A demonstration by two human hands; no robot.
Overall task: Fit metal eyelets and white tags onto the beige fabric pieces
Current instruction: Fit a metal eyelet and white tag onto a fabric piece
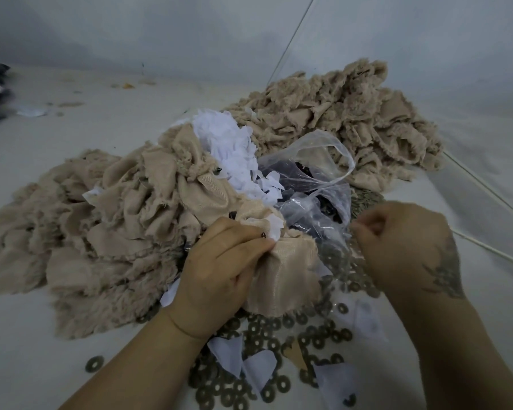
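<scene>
Loose metal eyelets [258, 329] litter the table at 6 o'clock. Left hand [219, 270] grip pinches a beige fabric piece [282, 276] and white tag [274, 229]; right hand [406, 250] grip is curled, contents indeterminate. Large piles remain at 9 and 1 o'clock.

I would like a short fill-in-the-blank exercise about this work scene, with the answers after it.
1. The left hand holds a fabric piece of ____ colour.
2. The metal rings lie scattered ____ the hands.
3. The clear plastic bag lies to the ____ of the white tags.

Answers: beige; below; right
</scene>
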